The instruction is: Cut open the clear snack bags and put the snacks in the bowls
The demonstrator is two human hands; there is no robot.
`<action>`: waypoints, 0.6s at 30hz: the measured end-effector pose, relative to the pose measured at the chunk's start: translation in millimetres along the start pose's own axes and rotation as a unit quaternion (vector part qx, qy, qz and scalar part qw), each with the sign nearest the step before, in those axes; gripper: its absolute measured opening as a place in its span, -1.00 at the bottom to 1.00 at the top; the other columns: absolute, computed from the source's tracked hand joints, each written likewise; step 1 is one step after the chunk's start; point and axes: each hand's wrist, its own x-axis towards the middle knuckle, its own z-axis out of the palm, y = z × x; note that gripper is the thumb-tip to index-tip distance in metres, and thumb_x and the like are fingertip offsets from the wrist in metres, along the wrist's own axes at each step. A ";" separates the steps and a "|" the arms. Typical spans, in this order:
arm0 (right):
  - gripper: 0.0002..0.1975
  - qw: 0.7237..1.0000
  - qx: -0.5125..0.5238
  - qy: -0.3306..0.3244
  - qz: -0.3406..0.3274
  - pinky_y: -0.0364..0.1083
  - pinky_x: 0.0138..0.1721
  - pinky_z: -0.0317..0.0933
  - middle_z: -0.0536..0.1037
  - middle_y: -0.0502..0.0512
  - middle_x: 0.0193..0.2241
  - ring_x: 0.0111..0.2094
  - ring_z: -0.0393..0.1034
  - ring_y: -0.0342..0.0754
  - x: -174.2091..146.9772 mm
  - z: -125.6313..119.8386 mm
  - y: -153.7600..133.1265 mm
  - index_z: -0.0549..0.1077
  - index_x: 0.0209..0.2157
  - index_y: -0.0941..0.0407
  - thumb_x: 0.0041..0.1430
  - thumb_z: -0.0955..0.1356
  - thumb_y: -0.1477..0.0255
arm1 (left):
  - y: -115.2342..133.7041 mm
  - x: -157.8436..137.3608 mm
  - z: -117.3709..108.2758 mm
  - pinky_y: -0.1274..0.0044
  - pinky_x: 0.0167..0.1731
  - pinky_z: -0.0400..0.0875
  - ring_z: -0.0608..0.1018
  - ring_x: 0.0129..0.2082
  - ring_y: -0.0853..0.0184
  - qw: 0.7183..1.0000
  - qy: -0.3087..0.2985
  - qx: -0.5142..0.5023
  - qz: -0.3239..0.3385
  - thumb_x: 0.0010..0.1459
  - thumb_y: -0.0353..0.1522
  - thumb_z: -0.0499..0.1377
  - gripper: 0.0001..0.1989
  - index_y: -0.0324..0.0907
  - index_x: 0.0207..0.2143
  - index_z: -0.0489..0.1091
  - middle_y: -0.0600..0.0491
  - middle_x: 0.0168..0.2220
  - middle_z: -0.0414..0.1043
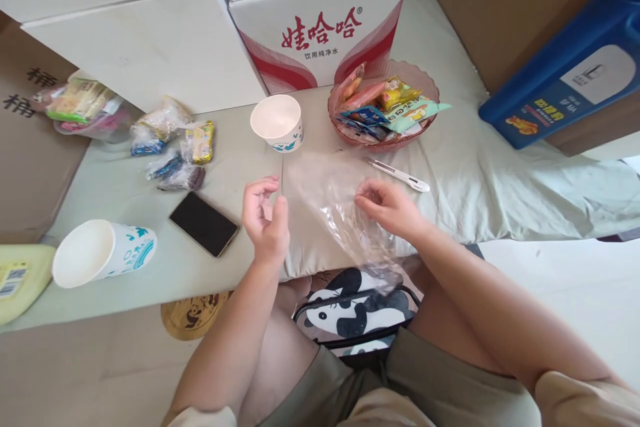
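My right hand (387,207) pinches a clear plastic bag (335,207), which hangs limp over the front edge of the cloth-covered surface. To its left, my left hand (265,217) is raised with curled fingers apart and nothing in them. A white paper cup (277,121) with blue print stands just beyond my hands. Close behind my right hand lies a white utility knife (400,175). A pink scalloped bowl (345,137) holds several wrapped snacks. The black phone (204,223) rests flat to the left of my left hand.
Several small wrapped snacks (181,177) lie at the left, near a second paper cup (105,253) tipped on its side. A pale yellow bottle (23,280) is at the left edge. White cartons (320,20) line the back; a blue container (565,60) leans at right.
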 end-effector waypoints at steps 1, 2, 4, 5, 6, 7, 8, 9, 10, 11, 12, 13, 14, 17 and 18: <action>-0.86 0.998 0.051 0.025 0.019 -0.15 -0.51 0.15 0.40 -0.07 -0.58 -0.57 0.29 -0.16 0.8 2.8 0.9 0.35 -0.38 0.09 0.15 0.30 0.31 | 0.4 -2.5 4.1 0.34 0.03 0.43 0.52 -0.01 0.22 0.997 0.000 -0.039 -0.072 0.14 -0.13 0.19 -0.71 -0.12 -0.19 0.36 -0.02 -0.15 0.44; -0.85 0.994 0.092 0.041 0.034 -0.15 -0.52 0.15 0.39 -0.09 -0.59 -0.59 0.29 -0.16 1.4 6.2 1.5 0.33 -0.37 0.08 0.15 0.31 0.28 | 2.2 -5.8 8.7 0.36 -0.01 0.45 0.53 -0.04 0.22 0.984 -0.036 -0.079 -0.156 0.14 -0.09 0.18 -0.68 -0.12 -0.19 0.38 -0.03 -0.16 0.47; -0.82 0.986 0.149 0.060 0.046 -0.15 -0.52 0.18 0.39 -0.09 -0.57 -0.58 0.32 -0.16 2.1 12.9 1.7 0.31 -0.36 0.07 0.13 0.33 0.25 | 8.5 -12.4 18.3 0.38 -0.11 0.48 0.57 -0.09 0.19 0.922 -0.176 -0.142 -0.313 0.08 -0.07 0.23 -0.60 -0.16 -0.17 0.43 -0.07 -0.16 0.53; -0.80 0.982 0.170 0.065 0.045 -0.14 -0.51 0.22 0.42 -0.08 -0.53 -0.56 0.35 -0.16 2.0 15.3 1.6 0.31 -0.34 0.07 0.11 0.34 0.25 | 11.9 -14.8 22.4 0.39 -0.15 0.49 0.58 -0.12 0.17 0.888 -0.237 -0.157 -0.362 0.04 -0.09 0.27 -0.60 -0.18 -0.18 0.45 -0.08 -0.18 0.55; -0.79 0.978 0.192 0.064 0.045 -0.14 -0.49 0.25 0.45 -0.06 -0.48 -0.54 0.38 -0.16 1.5 16.8 1.5 0.32 -0.30 0.06 0.10 0.36 0.25 | 14.7 -16.1 25.6 0.41 -0.18 0.49 0.59 -0.14 0.17 0.865 -0.274 -0.161 -0.388 0.00 -0.14 0.31 -0.62 -0.20 -0.20 0.46 -0.08 -0.19 0.57; -0.77 0.974 0.213 0.053 0.048 -0.13 -0.47 0.28 0.49 -0.03 -0.41 -0.51 0.42 -0.15 0.7 17.2 1.8 0.33 -0.25 0.06 0.08 0.37 0.27 | 16.4 -16.1 27.5 0.43 -0.20 0.48 0.60 -0.17 0.19 0.857 -0.289 -0.156 -0.397 -0.02 -0.19 0.32 -0.67 -0.21 -0.25 0.47 -0.06 -0.22 0.58; -0.74 0.971 0.231 0.033 0.054 -0.13 -0.46 0.30 0.52 -0.01 -0.34 -0.49 0.44 -0.15 -0.3 16.7 2.4 0.34 -0.21 0.06 0.05 0.38 0.30 | 17.0 -15.0 28.0 0.46 -0.23 0.48 0.61 -0.22 0.22 0.859 -0.288 -0.145 -0.398 -0.02 -0.24 0.32 -0.73 -0.21 -0.29 0.47 -0.04 -0.26 0.58; -0.71 0.968 0.243 0.008 0.064 -0.13 -0.47 0.31 0.53 0.01 -0.28 -0.49 0.45 -0.16 -1.4 15.5 3.4 0.35 -0.18 0.06 0.03 0.38 0.33 | 16.3 -12.8 27.1 0.48 -0.27 0.48 0.61 -0.27 0.26 0.864 -0.281 -0.131 -0.396 -0.01 -0.28 0.30 -0.78 -0.21 -0.32 0.46 -0.01 -0.31 0.58; -0.71 0.966 0.247 -0.014 0.074 -0.14 -0.49 0.30 0.54 0.03 -0.24 -0.50 0.46 -0.16 -2.4 13.9 4.6 0.36 -0.17 0.06 0.01 0.37 0.36 | 14.7 -10.2 25.1 0.51 -0.33 0.47 0.60 -0.35 0.30 0.867 -0.277 -0.117 -0.396 0.00 -0.30 0.28 -0.80 -0.20 -0.32 0.44 0.03 -0.37 0.57; -0.73 0.966 0.243 -0.028 0.082 -0.16 -0.52 0.28 0.55 0.05 -0.21 -0.51 0.45 -0.18 -3.3 12.3 5.9 0.37 -0.19 0.07 0.00 0.36 0.39 | 12.4 -7.4 22.3 0.53 -0.40 0.45 0.59 -0.43 0.33 0.866 -0.282 -0.104 -0.399 0.02 -0.31 0.26 -0.81 -0.19 -0.29 0.43 0.06 -0.44 0.55; -0.76 0.968 0.233 -0.033 0.084 -0.17 -0.54 0.26 0.55 0.07 -0.19 -0.52 0.45 -0.19 -4.0 10.9 7.1 0.39 -0.22 0.08 0.00 0.34 0.41 | 10.0 -4.8 18.9 0.54 -0.48 0.42 0.56 -0.52 0.35 0.863 -0.294 -0.092 -0.402 0.04 -0.30 0.24 -0.79 -0.18 -0.24 0.42 0.10 -0.51 0.52; -0.79 0.971 0.221 -0.029 0.081 -0.18 -0.55 0.24 0.55 0.09 -0.16 -0.52 0.45 -0.19 -4.5 9.9 8.1 0.40 -0.24 0.09 0.01 0.33 0.42 | 7.6 -2.7 15.5 0.56 -0.55 0.37 0.52 -0.60 0.37 0.858 -0.309 -0.081 -0.403 0.07 -0.29 0.23 -0.76 -0.17 -0.19 0.41 0.13 -0.56 0.48; -0.80 0.975 0.211 -0.024 0.073 -0.18 -0.55 0.25 0.55 0.10 -0.14 -0.51 0.46 -0.19 -4.8 9.4 8.8 0.41 -0.25 0.10 0.02 0.31 0.42 | 5.7 -1.1 12.3 0.57 -0.61 0.32 0.48 -0.65 0.38 0.854 -0.323 -0.075 -0.402 0.09 -0.27 0.21 -0.72 -0.16 -0.14 0.39 0.16 -0.61 0.45; -0.78 0.981 0.191 -0.016 0.043 -0.16 -0.51 0.29 0.55 0.12 -0.10 -0.47 0.49 -0.17 -5.0 10.9 9.5 0.44 -0.22 0.10 0.05 0.30 0.43 | 3.8 1.2 5.1 0.60 -0.67 0.26 0.42 -0.72 0.41 0.852 -0.335 -0.092 -0.392 0.10 -0.21 0.22 -0.67 -0.14 -0.11 0.36 0.19 -0.65 0.42; -0.76 0.981 0.189 -0.014 0.033 -0.15 -0.50 0.30 0.56 0.12 -0.11 -0.47 0.49 -0.17 -5.0 11.8 9.6 0.45 -0.20 0.10 0.06 0.30 0.42 | 4.4 1.7 3.5 0.60 -0.67 0.26 0.41 -0.72 0.42 0.854 -0.325 -0.110 -0.390 0.08 -0.20 0.23 -0.67 -0.13 -0.12 0.36 0.20 -0.65 0.41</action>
